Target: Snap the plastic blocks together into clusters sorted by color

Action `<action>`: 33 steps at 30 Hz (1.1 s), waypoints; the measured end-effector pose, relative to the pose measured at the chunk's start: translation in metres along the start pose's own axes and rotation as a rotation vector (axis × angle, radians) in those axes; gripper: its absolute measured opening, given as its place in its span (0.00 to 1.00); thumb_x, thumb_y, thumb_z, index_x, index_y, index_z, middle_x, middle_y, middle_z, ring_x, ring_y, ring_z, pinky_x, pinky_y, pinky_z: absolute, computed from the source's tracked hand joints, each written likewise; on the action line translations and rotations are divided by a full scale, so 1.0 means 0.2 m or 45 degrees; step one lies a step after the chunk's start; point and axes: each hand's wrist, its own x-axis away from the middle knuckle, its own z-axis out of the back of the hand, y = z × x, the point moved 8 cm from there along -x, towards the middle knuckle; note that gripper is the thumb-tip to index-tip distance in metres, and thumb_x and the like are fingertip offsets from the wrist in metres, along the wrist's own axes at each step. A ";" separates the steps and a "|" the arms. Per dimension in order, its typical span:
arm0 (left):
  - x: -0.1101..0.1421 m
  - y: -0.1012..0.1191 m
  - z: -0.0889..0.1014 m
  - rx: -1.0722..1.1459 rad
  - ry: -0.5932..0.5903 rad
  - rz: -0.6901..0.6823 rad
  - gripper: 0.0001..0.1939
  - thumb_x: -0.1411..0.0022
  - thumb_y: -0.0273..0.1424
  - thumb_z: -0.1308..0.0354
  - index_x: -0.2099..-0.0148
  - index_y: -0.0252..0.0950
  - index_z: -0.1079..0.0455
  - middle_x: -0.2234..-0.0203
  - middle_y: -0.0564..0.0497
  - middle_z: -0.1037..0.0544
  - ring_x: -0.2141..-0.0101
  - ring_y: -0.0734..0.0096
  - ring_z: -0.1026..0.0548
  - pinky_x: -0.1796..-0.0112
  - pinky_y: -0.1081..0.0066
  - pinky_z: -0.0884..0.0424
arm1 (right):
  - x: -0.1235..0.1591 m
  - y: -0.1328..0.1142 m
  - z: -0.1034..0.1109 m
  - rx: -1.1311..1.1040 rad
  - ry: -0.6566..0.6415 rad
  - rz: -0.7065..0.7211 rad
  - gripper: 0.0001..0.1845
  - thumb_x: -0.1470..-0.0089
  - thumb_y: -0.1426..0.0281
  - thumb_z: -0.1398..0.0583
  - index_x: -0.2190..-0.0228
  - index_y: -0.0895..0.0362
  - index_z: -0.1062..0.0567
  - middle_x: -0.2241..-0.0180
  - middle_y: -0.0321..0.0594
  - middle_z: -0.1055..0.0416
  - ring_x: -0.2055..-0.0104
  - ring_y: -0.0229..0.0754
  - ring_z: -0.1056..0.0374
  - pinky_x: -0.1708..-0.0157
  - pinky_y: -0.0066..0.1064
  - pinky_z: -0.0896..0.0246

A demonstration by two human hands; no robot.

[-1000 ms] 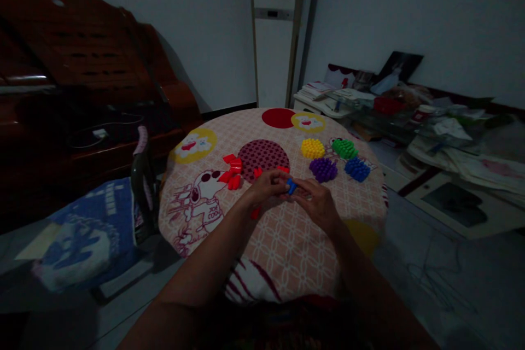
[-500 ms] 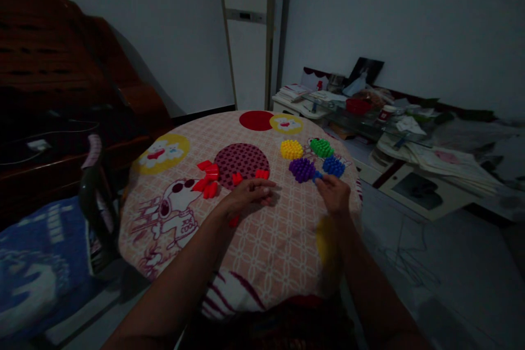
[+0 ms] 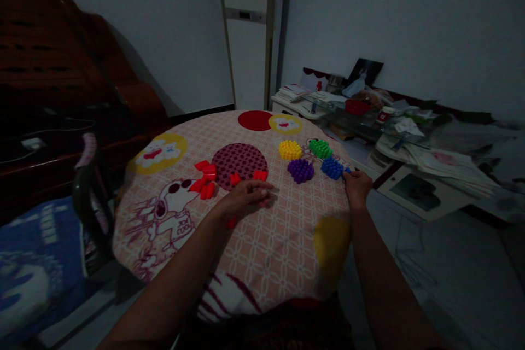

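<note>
My right hand [image 3: 357, 186] is at the table's right edge, its fingertips closed on a small blue plastic piece [image 3: 346, 170]. That piece is right beside a cluster of blue knobbed pieces [image 3: 332, 168]. Purple [image 3: 301, 170], yellow [image 3: 290, 150] and green [image 3: 320, 148] clusters are grouped close by. Over the middle of the table, my left hand [image 3: 247, 197] hangs with loosely bent, parted fingers and nothing visible in it. Red plastic pieces [image 3: 207, 180] lie to its left; more red pieces [image 3: 260, 175] sit just beyond it, and one is partly hidden under the wrist.
A patterned cloth covers the round table [image 3: 283, 246]. At left stand a chair with a blue cover [image 3: 36, 262] and a wooden bench [image 3: 61, 65]. To the right, a low cabinet [image 3: 414, 186] carries papers and clutter. A tall white unit [image 3: 248, 54] stands behind.
Both hands were together at a blue piece; they have parted. My right hand carried the blue piece rightward, past the purple cluster to the blue one. The view has turned right.
</note>
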 end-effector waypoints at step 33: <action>0.02 0.02 -0.02 -0.073 -0.084 -0.025 0.26 0.49 0.38 0.28 0.51 0.26 0.23 0.66 0.40 0.19 0.72 0.75 0.26 0.67 0.73 0.32 | -0.03 -0.17 -0.08 0.209 -0.403 0.112 0.26 0.73 0.67 0.30 0.65 0.62 0.19 0.77 0.35 0.25 0.73 0.42 0.30 0.70 0.32 0.38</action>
